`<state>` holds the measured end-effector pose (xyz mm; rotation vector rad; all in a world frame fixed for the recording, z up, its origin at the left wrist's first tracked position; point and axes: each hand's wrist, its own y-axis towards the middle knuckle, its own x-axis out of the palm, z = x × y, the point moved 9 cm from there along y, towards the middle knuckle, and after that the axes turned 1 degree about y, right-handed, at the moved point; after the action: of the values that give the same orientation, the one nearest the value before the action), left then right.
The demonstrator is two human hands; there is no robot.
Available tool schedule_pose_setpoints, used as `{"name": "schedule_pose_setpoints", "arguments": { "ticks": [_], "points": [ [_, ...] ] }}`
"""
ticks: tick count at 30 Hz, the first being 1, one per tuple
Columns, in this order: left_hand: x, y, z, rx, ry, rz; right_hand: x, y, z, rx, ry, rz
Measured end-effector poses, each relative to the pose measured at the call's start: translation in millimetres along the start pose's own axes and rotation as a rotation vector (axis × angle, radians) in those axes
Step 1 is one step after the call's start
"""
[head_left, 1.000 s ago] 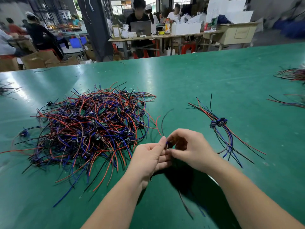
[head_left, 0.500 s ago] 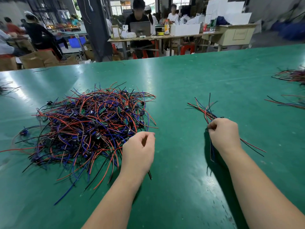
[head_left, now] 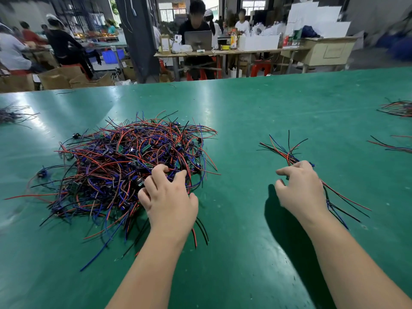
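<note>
Reaching into the near right edge of the wire pile (head_left: 124, 166), the left grip (head_left: 169, 197) has its fingers bent and spread, tips down among red, blue and black strands; whether they pinch any I cannot tell. Bare green counter (head_left: 236, 175) lies between the two grips. The right grip (head_left: 301, 188) hangs loose, thumb and forefinger apart with nothing between them, over a small bundle (head_left: 289, 158) that fans out beyond its fingertips and trails past its right side.
</note>
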<state>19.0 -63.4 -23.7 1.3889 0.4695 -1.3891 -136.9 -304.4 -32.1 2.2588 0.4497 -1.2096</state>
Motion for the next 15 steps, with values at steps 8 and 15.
{"name": "schedule_pose_setpoints", "arguments": {
  "ticks": [8, 15],
  "points": [
    [3, 3, -13, -0.090, 0.016, -0.029, 1, -7, -12, -0.039, 0.098, -0.032],
    [5, 7, -18, -0.132, -0.016, -0.024, -5, -11, -19, -0.109, 0.188, 0.027]
  ]
}}
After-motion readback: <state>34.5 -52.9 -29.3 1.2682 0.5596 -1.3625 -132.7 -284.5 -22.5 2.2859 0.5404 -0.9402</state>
